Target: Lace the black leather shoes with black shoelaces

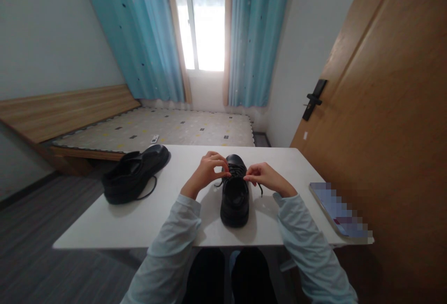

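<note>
1. Fingers first: our left hand (206, 168) has thumb and forefinger pinched shut on a bit of black lace (223, 179) at the left side of the shoe's lacing, and our right hand (263, 176) is pinched the same way on the lace at the right side, so both sets of fingers are closed and gripping lace, nothing else

2. The shoe (235, 194) we're working on sits in the middle of the white surface (146, 222), toe pointing away from us, heel toward us, upright on its sole. A loose lace end trails down on the right, just beside the shoe

3. How we'd do this bit well, just our take: keep both pinches close to the eyelets so the lace stays snug, pull evenly on both sides so the tongue doesn't skew, and keep the shoe flat on the surface rather than lifting it

4. Further out: the other shoe (134, 177) lies near the left far corner of the surface, tipped a little on its side, its lace hanging loose, well apart from our hands

5. A flat book-like thing (340, 213) sits at the right edge, too blurred to tell what it is

6. Beyond that there's a bed (167, 129), blue curtains (146, 34) and a wooden door (384, 108)
</note>
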Tool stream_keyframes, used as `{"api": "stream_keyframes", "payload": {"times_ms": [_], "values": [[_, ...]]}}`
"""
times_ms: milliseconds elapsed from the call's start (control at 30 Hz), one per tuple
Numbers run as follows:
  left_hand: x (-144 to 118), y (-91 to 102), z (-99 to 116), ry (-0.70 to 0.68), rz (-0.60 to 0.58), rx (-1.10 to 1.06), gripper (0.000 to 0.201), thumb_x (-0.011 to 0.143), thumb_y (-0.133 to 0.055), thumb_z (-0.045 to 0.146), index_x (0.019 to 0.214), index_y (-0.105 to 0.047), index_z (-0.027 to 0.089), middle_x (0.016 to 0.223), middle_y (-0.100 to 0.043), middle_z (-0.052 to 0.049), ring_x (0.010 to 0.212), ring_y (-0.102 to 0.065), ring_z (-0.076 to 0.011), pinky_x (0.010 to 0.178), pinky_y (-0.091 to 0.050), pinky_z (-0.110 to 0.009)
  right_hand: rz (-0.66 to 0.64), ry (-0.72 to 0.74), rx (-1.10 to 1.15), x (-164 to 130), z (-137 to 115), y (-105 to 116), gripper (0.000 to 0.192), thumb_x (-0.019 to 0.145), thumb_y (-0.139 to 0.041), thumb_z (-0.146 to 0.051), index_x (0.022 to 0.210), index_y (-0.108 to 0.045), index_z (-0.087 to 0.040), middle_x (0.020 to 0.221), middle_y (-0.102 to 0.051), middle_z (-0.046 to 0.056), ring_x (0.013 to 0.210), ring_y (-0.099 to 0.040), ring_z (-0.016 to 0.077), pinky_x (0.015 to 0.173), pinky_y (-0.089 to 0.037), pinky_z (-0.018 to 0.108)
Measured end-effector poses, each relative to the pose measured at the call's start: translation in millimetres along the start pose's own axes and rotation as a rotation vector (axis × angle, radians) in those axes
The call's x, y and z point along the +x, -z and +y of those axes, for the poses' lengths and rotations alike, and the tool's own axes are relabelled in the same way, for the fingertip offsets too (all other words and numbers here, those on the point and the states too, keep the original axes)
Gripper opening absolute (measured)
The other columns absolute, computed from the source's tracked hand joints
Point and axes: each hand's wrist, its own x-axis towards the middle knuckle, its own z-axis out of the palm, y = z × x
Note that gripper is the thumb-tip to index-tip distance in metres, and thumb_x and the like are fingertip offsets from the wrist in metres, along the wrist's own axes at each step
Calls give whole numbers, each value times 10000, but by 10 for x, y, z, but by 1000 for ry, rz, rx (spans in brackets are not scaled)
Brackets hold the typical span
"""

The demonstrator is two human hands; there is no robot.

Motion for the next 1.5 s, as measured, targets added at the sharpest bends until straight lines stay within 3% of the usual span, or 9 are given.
{"api": "stream_keyframes", "payload": {"times_ms": [133, 333, 667, 1000, 1300, 1500], "values": [[6, 2, 22, 42, -13, -42, 99, 726, -743, 290, 731, -698, 202, 861, -671, -41, 903, -591, -187, 849, -451, -328, -109, -46, 26, -51, -49, 70, 416, 747, -650, -522, 716, -651, -107, 512, -528, -27, 462, -397, 62, 453, -267, 207], [3, 35, 71, 48, -57, -125, 78, 757, -712, 243, 742, -661, 187, 766, -674, -7, 765, -606, -143, 763, -472, -273, -232, -29, 206, -89, -122, 27, 406, 808, -598, -489, 903, -685, -105, 551, -528, -29, 470, -345, 51, 447, -210, 206], [-19, 31, 70, 77, -109, -183, 84, 753, -604, 105, 807, -628, 165, 798, -669, 10, 741, -618, -115, 717, -482, -231, -71, -103, 480, -15, -90, -91, 371, 741, -590, -287, 1056, -698, -124, 609, -521, -27, 457, -301, 34, 435, -129, 213], [-44, 19, 28, -139, -37, 2, 170, 842, -573, 126, 757, -704, 193, 932, -694, -45, 857, -628, -144, 770, -494, -264, 11, -178, 485, 8, -123, -122, 432, 695, -632, -299, 1085, -696, -125, 617, -603, 2, 451, -360, 38, 418, -145, 195], [-49, 53, 89, -238, 46, 313, 167, 858, -585, 166, 961, -706, 218, 1020, -709, -48, 856, -589, -177, 774, -483, -321, 74, -59, 349, 72, -52, -179, 500, 736, -648, -431, 1119, -680, -111, 590, -599, -5, 426, -328, 38, 412, -203, 200], [-45, -37, 111, -184, 138, 220, 186, 891, -547, 231, 934, -727, 223, 952, -725, -55, 796, -604, -151, 713, -503, -275, 162, 76, 190, 107, -98, -263, 396, 803, -562, -381, 1060, -713, -120, 550, -561, -8, 456, -370, 68, 428, -250, 201]]}}
